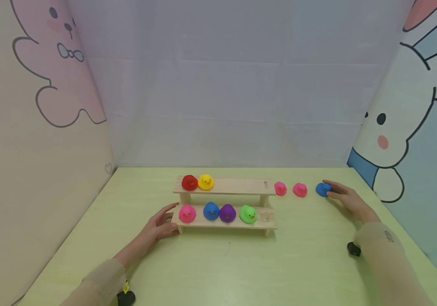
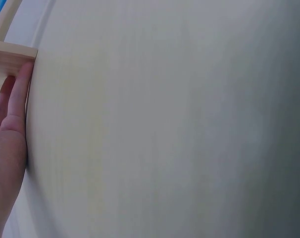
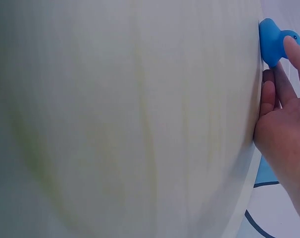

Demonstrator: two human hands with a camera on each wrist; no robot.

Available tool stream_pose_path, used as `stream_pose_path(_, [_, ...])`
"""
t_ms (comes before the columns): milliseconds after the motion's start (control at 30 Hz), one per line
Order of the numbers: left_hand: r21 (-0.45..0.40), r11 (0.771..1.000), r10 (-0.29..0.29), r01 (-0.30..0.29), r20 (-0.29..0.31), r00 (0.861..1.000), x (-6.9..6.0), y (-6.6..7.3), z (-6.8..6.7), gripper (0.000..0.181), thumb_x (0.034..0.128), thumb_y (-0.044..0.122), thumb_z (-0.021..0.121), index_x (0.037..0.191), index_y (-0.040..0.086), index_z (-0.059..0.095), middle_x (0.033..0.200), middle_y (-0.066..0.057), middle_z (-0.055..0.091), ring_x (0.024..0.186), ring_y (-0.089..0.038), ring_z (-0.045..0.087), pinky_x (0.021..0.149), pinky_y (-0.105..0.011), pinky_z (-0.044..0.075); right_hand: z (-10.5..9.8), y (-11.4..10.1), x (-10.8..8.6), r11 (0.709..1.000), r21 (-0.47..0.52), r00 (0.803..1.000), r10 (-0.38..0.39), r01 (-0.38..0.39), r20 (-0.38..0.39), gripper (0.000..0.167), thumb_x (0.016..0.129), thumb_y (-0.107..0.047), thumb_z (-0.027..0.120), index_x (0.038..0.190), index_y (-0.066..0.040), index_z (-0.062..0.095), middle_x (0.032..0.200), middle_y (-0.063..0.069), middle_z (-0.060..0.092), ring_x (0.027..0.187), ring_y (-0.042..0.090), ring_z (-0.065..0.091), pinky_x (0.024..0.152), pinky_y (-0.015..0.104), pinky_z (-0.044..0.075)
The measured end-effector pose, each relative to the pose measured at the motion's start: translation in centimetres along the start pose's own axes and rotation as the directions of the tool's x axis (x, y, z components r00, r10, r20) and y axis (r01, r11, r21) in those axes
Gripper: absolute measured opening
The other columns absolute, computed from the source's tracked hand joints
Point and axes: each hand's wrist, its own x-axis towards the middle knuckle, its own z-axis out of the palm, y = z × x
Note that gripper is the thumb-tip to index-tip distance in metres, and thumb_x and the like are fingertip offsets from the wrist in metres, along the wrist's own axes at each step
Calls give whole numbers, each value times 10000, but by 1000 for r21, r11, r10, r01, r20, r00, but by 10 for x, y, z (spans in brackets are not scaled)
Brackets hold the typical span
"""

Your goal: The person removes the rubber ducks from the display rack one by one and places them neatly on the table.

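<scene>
My right hand (image 1: 350, 203) pinches a blue duck (image 1: 323, 189) at the far right of the table; in the right wrist view the thumb lies on the head of the blue duck (image 3: 272, 43), with fingers behind it. The left hand (image 1: 156, 228) touches the left end of the two-step wooden shelf (image 1: 226, 225), its fingers extended; the left wrist view shows the fingertips against the wood (image 2: 16, 51). On the lower step stand a pink duck (image 1: 187, 213), a blue one (image 1: 211, 211), a purple one (image 1: 227, 213) and a green one (image 1: 248, 214). The upper step holds a red duck (image 1: 189, 182) and a yellow one (image 1: 205, 182).
Two pink ducks (image 1: 280, 188) (image 1: 300, 190) stand on the table between the shelf and the right hand. Behind the light green table (image 1: 218, 272) hangs a pale curtain (image 1: 226, 85). Panels with cartoon animals flank both sides.
</scene>
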Motion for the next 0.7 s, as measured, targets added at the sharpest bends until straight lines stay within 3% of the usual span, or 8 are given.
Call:
stream_pose_path(467, [10, 1000, -10, 10, -5, 1000, -1, 1, 1, 661, 991, 192, 558, 1568, 207, 235, 1511, -247, 372, 1245, -189, 581, 993, -370, 551, 1, -4, -1, 1000, -22, 1000, 13, -12, 14, 694, 1010, -353, 545, 1553, -48, 238, 1617, 287, 121, 1481, 521, 46, 1144, 757, 65])
stream_pose_path(700, [7, 1000, -5, 6, -10, 1000, -1, 0, 0, 654, 991, 194, 558, 1565, 210, 244, 1504, -236, 379, 1233, -167, 585, 989, -372, 553, 0, -1, 0, 1000, 6, 1000, 7, -7, 24, 710, 999, -257, 580, 1569, -74, 199, 1626, 276, 96, 1478, 526, 63, 1153, 744, 73])
